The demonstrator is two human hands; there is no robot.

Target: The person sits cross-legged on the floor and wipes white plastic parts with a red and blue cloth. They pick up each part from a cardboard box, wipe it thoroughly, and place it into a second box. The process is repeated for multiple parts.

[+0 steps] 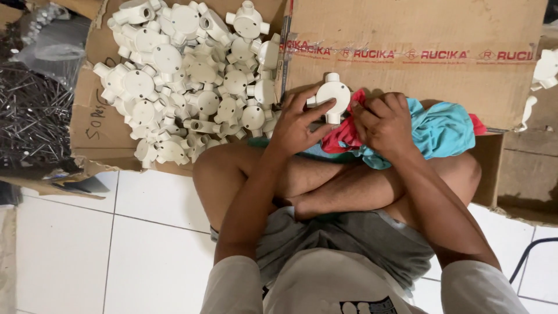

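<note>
My left hand (295, 123) holds a white round plastic conduit junction box (332, 95) by its rim, fingers spread around it. My right hand (385, 122) is closed on a bunched cloth (443, 131), teal with red parts, pressed against the side of the junction box. Both hands are above my crossed legs, just in front of a cardboard box flap (407, 35).
An open cardboard box (96, 125) at upper left holds several white junction boxes (192, 75). A dark pile of thin metal pieces (32, 116) lies at far left. More white fittings (546, 67) sit at far right. White floor tiles (116, 250) are below; a black cable (532, 256) at right.
</note>
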